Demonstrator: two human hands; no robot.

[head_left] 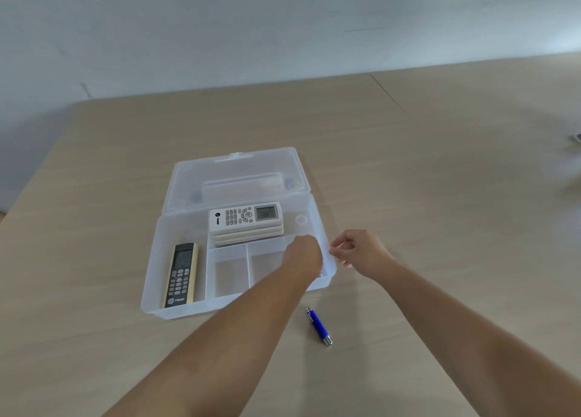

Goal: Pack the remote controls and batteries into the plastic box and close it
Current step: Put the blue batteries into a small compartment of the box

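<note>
The clear plastic box point(176, 311) lies open on the table, its lid point(239, 178) folded back flat. A stack of white remotes point(246, 220) fills the rear compartment. A black and cream remote point(181, 273) lies in the left compartment. My left hand point(303, 253) reaches down into the front right compartment; its fingers are hidden behind the wrist, and a small dark bit shows under it. My right hand point(361, 253) is just outside the box, fingers curled, fingertips pinched at the right rim. No loose batteries show.
A blue pen-like stick with silver ends point(319, 325) lies on the wooden table point(440, 181) in front of the box, between my forearms. The front middle compartment point(226, 272) holds nothing. A wall runs behind the table's far edge.
</note>
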